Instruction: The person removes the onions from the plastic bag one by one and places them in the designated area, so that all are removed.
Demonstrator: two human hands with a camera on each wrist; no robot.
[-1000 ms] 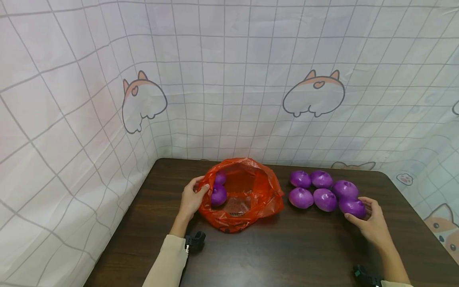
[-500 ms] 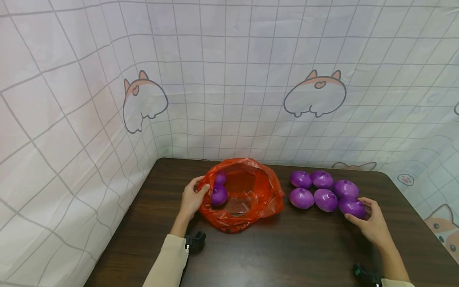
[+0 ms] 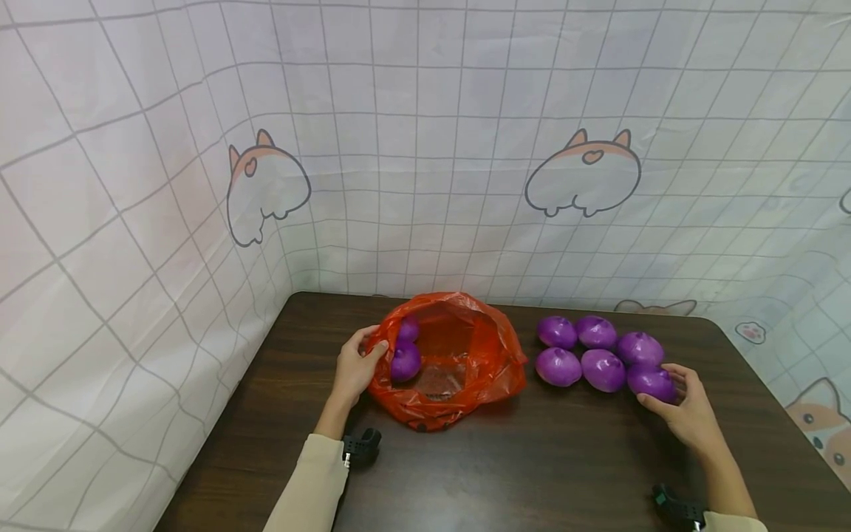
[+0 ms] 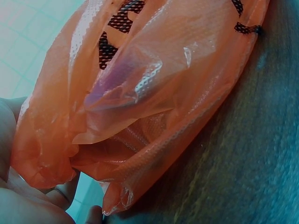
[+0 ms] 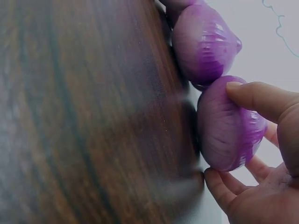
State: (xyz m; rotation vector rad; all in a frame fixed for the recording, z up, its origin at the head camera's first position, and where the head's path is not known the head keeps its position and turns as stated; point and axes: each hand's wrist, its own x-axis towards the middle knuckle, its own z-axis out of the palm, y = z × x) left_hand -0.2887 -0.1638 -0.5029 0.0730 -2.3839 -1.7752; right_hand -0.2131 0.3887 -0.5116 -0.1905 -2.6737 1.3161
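Observation:
My left hand [image 3: 354, 369] grips the left rim of a red plastic bag [image 3: 499, 362], which stands with its mouth wide apart on the table. Through the mouth two purple onions [image 3: 405, 362] show against the bag's left wall. In the left wrist view the thin bag [image 4: 187, 88] has black print, and a purple shape shows faintly through it. At the right, my right hand [image 3: 694, 414] holds a purple onion [image 3: 650, 382] between thumb and fingers. This onion [image 5: 226, 126] still sits on the table, touching its neighbour [image 5: 205, 44].
Several more purple onions [image 3: 603, 370] lie in two rows between the bag and my right hand. The dark wooden table [image 3: 518, 473] ends at a white gridded cloth [image 3: 425, 185] behind and to the left. Each wrist wears a black camera strap [image 3: 362, 447].

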